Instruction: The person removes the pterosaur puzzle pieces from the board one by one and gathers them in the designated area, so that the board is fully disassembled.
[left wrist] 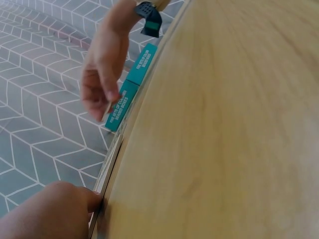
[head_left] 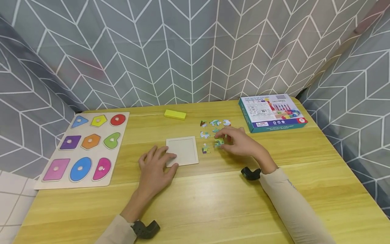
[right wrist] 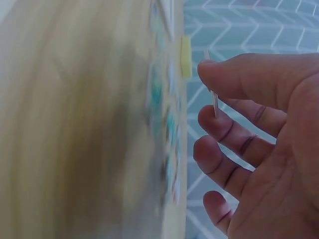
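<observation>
My right hand point(head_left: 239, 140) pinches a green and yellow jigsaw piece point(head_left: 218, 142) between thumb and fingers. In the right wrist view this piece shows edge-on as a thin pale strip point(right wrist: 215, 103), raised off the tabletop. Several more puzzle pieces point(head_left: 205, 135) lie in loose rows beside and beyond that hand, some partly hidden by it. To their left is a square, shallow wooden puzzle tray point(head_left: 186, 150) with nothing in its recess. My left hand point(head_left: 156, 167) rests at the tray's left side, fingers spread, with fingertips over its edge.
A shape board point(head_left: 114, 161) with colourful knobbed shapes lies at the left. Behind the tray is a yellow block point(head_left: 175, 114). A teal and white box point(head_left: 272, 113) sits at the back right, near the patterned curtain point(head_left: 195, 51).
</observation>
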`<state>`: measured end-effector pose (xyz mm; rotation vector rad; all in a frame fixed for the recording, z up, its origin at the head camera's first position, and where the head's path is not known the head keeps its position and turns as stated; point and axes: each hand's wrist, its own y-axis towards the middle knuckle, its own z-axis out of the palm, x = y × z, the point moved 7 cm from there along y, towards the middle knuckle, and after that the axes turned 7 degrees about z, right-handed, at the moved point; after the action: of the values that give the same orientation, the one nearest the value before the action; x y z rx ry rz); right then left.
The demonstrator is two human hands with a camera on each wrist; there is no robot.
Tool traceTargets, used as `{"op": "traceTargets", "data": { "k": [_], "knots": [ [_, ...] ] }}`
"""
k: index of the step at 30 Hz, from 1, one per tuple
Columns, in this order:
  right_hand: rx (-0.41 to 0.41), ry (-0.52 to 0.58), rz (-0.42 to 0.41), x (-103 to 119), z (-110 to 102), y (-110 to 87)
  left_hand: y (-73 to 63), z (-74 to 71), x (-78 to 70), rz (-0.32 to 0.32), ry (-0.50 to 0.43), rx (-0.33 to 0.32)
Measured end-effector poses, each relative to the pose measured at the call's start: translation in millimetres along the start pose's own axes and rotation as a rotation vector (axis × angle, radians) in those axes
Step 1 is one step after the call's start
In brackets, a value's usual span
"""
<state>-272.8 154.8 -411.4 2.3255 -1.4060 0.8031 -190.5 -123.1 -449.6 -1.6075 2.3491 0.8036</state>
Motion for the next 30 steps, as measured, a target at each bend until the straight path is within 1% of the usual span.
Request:
{"op": "traceTargets", "data": {
  "k": [5, 10, 15, 22, 30],
  "knots": [
    [-0.012, 0.007, 0.044, -25, -16, -15.8, -0.1, 0.2, 0.1, 0.002, 0.001, -0.005],
    [-0.026, -0.014, 0.079, -41, -26, -24.1, 0.2, 0.2, 0.0, 0.002, 0.0, -0.008],
    [-0.012, -0.025, 0.08, -44, -26, -25.5, -0.1, 0.5, -0.3, 0.001, -0.002, -0.007],
    [0.055, -0.051, 0.098, -46, -18, -24.9, -0.4, 0.4, -0.2, 0.004, -0.003, -0.009],
    [0.073, -0.074, 0.105, -47, -14, -24.8, -1.1, 1.0, 1.2, 0.005, -0.012, -0.021]
  ]
}}
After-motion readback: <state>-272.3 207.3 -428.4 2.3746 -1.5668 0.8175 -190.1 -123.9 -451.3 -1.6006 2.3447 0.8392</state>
